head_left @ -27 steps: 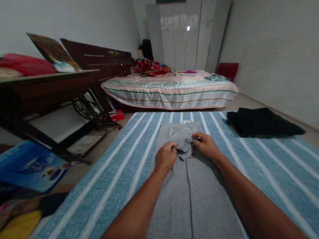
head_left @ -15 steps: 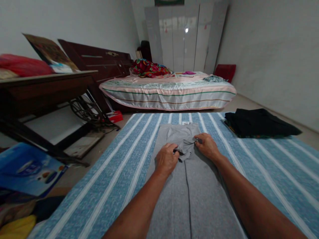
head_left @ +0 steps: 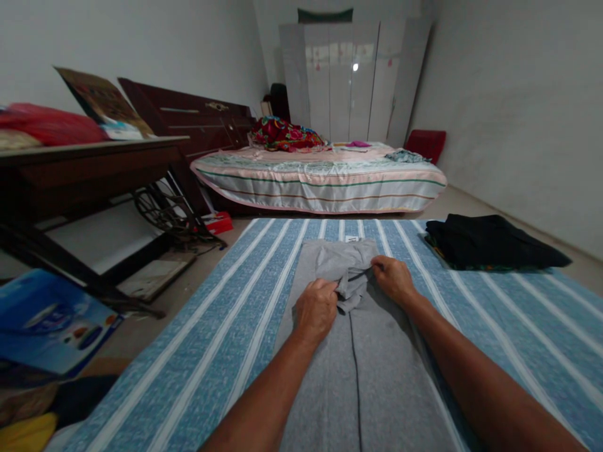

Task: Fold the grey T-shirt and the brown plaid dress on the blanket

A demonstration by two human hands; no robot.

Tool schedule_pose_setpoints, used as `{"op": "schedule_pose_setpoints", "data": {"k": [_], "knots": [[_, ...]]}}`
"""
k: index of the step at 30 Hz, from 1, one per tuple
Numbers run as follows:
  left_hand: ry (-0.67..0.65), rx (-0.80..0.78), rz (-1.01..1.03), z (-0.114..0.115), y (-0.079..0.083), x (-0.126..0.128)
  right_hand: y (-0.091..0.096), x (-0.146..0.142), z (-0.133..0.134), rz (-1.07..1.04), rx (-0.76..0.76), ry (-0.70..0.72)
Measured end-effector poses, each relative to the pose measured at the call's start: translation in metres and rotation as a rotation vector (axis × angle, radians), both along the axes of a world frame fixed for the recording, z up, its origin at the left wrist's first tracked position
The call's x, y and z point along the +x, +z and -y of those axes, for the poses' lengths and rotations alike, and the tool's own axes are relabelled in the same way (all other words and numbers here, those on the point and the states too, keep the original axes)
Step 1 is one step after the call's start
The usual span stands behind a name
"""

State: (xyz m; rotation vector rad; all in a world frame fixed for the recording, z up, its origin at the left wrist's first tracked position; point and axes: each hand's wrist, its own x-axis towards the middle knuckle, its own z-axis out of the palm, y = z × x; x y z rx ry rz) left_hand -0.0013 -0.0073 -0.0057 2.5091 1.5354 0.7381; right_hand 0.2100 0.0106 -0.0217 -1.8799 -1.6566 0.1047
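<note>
Now grips a bunched part of a grey garment (head_left: 386, 376) with both hands, reaching in from the near side of a blue-and-white striped cloth (head_left: 221, 314). With the left hand (head_left: 316, 307), clasps the left side of the bunch, fingers curled onto the fabric and thumb hidden from view. With the right hand (head_left: 392, 276), pinches the right side of the bunch between fingers and thumb, beside a short dark strip. Holds the hands apart, with crumpled folds raised between them.

Has the garment lying lengthwise on the striped cloth, from near the far edge down to the bottom of the view, with a dark line (head_left: 355, 376) running along its lower part. Has a small white tag (head_left: 351, 239) right at its far end, with marks too small to read.

Toward the right end of the far edge, has a stack of dark clothes (head_left: 494, 243) on the same cloth, well apart from the right hand. Past the far edge, faces a bed (head_left: 325, 179) with a red flowered quilt (head_left: 287, 133) heaped at its left, and behind that a pale wardrobe (head_left: 339, 88). Beyond the left edge, has a dark wooden stand (head_left: 94, 154) and, lower down, a blue package (head_left: 51, 323).
</note>
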Motion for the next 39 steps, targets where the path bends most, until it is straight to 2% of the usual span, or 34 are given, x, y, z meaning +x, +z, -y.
{"op": "schedule_pose_setpoints", "data": {"k": [7, 11, 14, 19, 28, 39], "knots": [[-0.042, 0.111, 0.048, 0.003, -0.003, 0.001, -0.012, 0.003, -0.005, -0.057, 0.037, 0.012], [-0.061, 0.203, 0.011, 0.005, 0.0, 0.002, -0.014, 0.002, -0.008, -0.094, 0.053, 0.005], [-0.124, 0.234, -0.038, 0.007, 0.004, 0.003, -0.014, 0.003, -0.009, -0.112, 0.06, -0.004], [-0.23, 0.185, -0.04, 0.008, 0.008, 0.002, -0.014, 0.004, -0.009, -0.121, 0.056, -0.013], [-0.245, 0.1, 0.07, 0.006, 0.004, -0.002, -0.013, 0.006, -0.01, -0.115, 0.032, -0.003], [-0.294, 0.027, 0.137, 0.006, 0.008, -0.006, -0.013, 0.014, -0.007, -0.137, 0.057, 0.14]]}}
